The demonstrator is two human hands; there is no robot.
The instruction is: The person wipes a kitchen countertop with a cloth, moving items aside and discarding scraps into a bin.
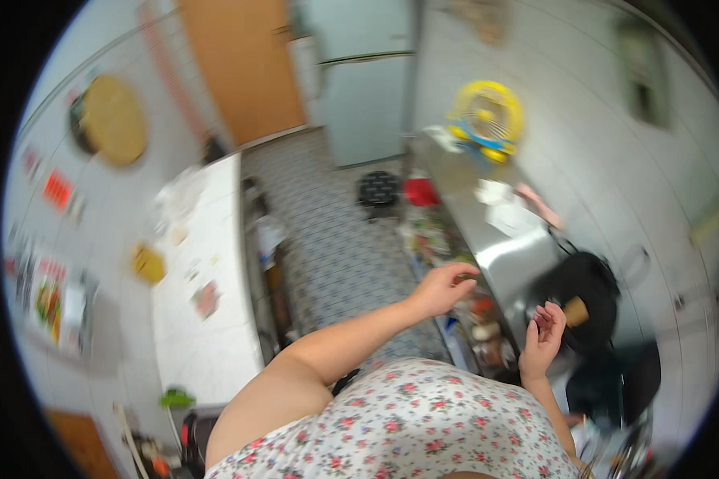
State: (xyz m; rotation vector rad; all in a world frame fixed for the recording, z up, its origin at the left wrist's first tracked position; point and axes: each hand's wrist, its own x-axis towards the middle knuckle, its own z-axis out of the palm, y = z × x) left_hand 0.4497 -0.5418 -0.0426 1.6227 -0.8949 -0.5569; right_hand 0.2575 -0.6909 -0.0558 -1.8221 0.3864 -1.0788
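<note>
My left hand [443, 290] is held over the front edge of the steel counter [503, 245], thumb and fingers apart, with nothing seen between them. Just left of a black round pan [596, 284], my right hand [544, 338] is raised with its fingers half curled, and I see nothing in it. A light brown piece, perhaps a wooden handle [576, 311], shows against the pan beside my right fingertips. Blur hides finer detail around both hands.
White paper [512, 217], a pink item [539, 205] and a yellow fan [487, 117] are along the steel counter. Goods [485, 329] fill the space below. A white-topped counter [207, 353] runs along the left. Ahead are a black stool [378, 190] and a refrigerator [368, 108].
</note>
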